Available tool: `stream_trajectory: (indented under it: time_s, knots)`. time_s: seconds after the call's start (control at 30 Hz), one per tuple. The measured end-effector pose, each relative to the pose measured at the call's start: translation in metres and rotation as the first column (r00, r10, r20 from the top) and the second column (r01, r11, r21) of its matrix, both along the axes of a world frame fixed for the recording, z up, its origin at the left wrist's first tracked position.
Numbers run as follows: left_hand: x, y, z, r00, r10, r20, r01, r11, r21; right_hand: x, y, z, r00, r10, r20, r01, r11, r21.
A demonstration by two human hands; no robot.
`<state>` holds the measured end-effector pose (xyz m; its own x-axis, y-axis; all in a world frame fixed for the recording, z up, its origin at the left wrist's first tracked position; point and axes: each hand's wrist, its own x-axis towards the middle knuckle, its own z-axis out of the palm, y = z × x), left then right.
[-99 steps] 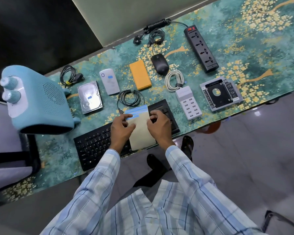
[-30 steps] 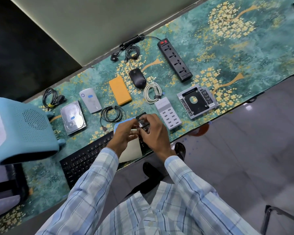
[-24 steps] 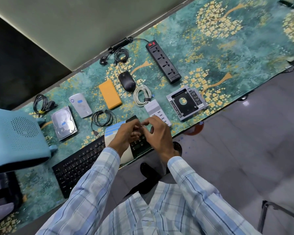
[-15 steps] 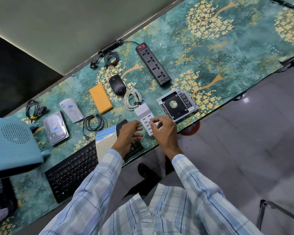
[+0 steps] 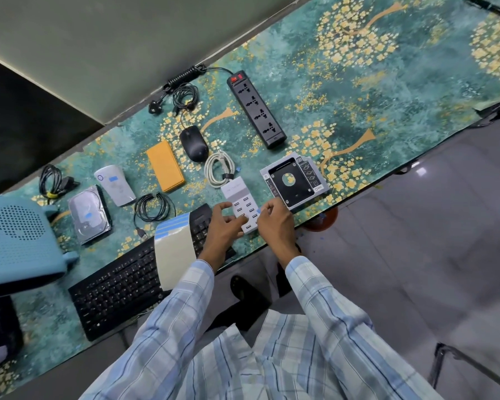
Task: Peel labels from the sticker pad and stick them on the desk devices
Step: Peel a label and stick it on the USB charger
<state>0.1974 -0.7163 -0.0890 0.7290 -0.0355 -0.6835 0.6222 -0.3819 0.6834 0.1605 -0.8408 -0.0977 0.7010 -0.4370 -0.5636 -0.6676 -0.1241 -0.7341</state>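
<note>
The sticker pad, beige with blue label strips at its top, lies loose on the black keyboard. A white multi-port USB charger sits just right of it. My left hand rests on the charger's near end with fingers spread. My right hand pinches a small blue label at the charger's right edge. Blue labels are stuck on the hard drive and the white device.
An orange power bank, black mouse, coiled white cable, power strip and silver drive caddy lie farther back. A black cable sits left of the pad. A blue box stands at far left.
Both hands let go of the sticker pad, which now lies on the keyboard. They moved right to the USB charger, the right hand carrying a peeled blue label. The camera view shifted right.
</note>
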Motion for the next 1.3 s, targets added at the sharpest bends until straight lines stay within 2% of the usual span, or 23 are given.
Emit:
stream_trajectory:
  time_s: [0.23,0.3,0.37,0.43,0.53,0.7,0.93,1.1,1.3]
  knots:
    - [-0.006,0.008,0.001,0.998,0.065,0.015,-0.065,0.997,-0.041,0.004,0.000,-0.003,0.986,-0.137,-0.090,0.155,0.958,0.239]
    - [-0.006,0.008,0.004,0.995,0.095,-0.026,-0.097,0.992,-0.077,0.005,0.006,-0.005,0.968,-0.233,-0.098,0.252,0.856,0.451]
    - [-0.006,0.007,0.004,0.989,0.129,-0.078,-0.139,0.980,-0.141,0.004,0.012,-0.003,0.960,-0.255,-0.115,0.268,0.719,0.642]
    - [-0.007,0.007,0.003,0.984,0.155,-0.093,-0.171,0.966,-0.195,0.003,0.017,-0.001,0.967,-0.234,-0.103,0.240,0.687,0.686]
    - [-0.008,0.014,-0.001,0.971,0.197,-0.135,-0.226,0.940,-0.256,0.007,0.018,-0.005,0.968,-0.238,-0.083,0.236,0.738,0.633]
    - [-0.008,0.026,-0.003,0.961,0.207,-0.181,-0.252,0.928,-0.275,0.025,0.021,-0.013,0.987,-0.158,-0.002,0.137,0.853,0.503]
    - [-0.004,0.028,-0.006,0.951,0.222,-0.214,-0.276,0.922,-0.272,0.050,0.028,-0.018,0.997,-0.061,0.050,0.034,0.905,0.424]
    - [-0.004,0.028,-0.009,0.952,0.223,-0.210,-0.274,0.927,-0.257,0.053,0.035,-0.024,0.998,-0.035,0.056,0.016,0.951,0.310]
    - [-0.005,0.027,-0.010,0.954,0.224,-0.201,-0.272,0.928,-0.256,0.054,0.036,-0.025,0.999,-0.041,0.030,0.031,0.962,0.272]
